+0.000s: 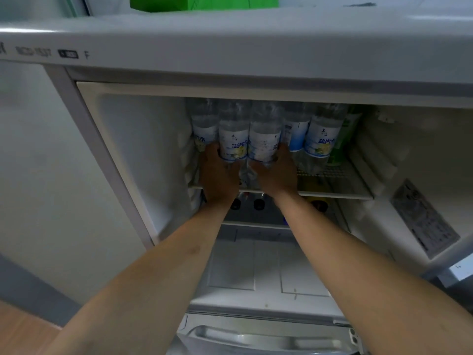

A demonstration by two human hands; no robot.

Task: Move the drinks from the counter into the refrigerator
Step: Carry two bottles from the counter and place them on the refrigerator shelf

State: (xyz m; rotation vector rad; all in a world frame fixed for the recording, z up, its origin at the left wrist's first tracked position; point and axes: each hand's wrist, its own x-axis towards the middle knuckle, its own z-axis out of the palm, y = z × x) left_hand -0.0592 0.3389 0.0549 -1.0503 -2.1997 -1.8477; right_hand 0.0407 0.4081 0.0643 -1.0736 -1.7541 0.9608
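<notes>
1. Both arms reach into the open refrigerator (pixel 133 149). Left hand (pixel 217 175) and right hand (pixel 277 172) sit low on two clear water bottles, side by side on the upper wire shelf (pixel 332 185).
2. Left hand is on the left bottle (pixel 233 139), fingers curled round its base. Right hand is on the right bottle (pixel 265 142), fingers wrapped round the lower part. Fingertips hidden behind the bottles, so exact spread can't tell.
3. Low grip prob. keeps the bottles upright while they slide back; the two stay touching, so they go in as a pair.
4. Task's things: both held bottles are already inside the fridge, on the shelf, front of the row. Looks like late placing step, release not yet done.
5. More of the same bottles stand behind and beside: one far left (pixel 203 126), two to the right (pixel 322 137). A green carton (pixel 345 139) stands at the right end. Row is tight, prob. to save room.
6. Shelf right of the hands has bare wire, w/ room for more.
7. Below the shelf: dark bottle caps (pixel 258 204) on a lower level, partly hidden by the wrists.
8. Room: grey fridge top edge w/ blurred model text, a green box (pixel 202 2) on top, pale wall at left, wood floor at bottom left. Counter not in view.
</notes>
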